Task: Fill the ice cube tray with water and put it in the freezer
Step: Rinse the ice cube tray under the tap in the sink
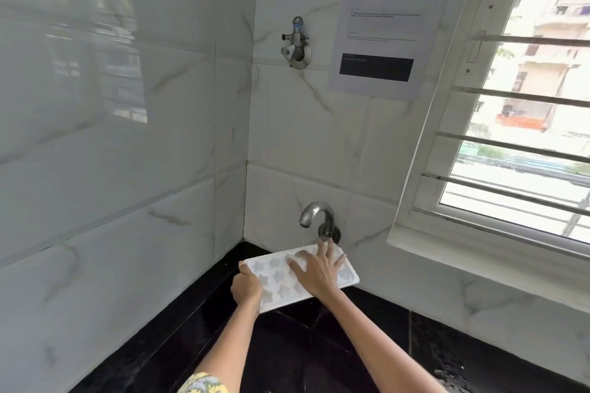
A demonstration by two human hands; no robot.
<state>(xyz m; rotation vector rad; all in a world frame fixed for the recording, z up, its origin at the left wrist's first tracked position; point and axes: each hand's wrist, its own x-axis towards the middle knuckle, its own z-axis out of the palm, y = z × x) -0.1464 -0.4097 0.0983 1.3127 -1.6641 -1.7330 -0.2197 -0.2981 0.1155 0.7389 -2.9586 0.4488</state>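
Left hand [245, 289] grips the ice cube tray [346, 277] end; right hand [317, 271] rests spread flat on it under the tap [314, 215]. Light, stiff, wet-slippery; carry it level by both ends.

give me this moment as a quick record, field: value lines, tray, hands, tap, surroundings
tray: white ice cube tray with star-shaped cells, held under the tap above the black sink
left hand: left hand grips the tray's near-left edge
right hand: right hand lies flat, fingers spread, on top of the tray
tap: curved metal tap on the tiled wall, thin stream of water falling
wall: printed sheet, small valve
right side: barred window
freezer: not in view
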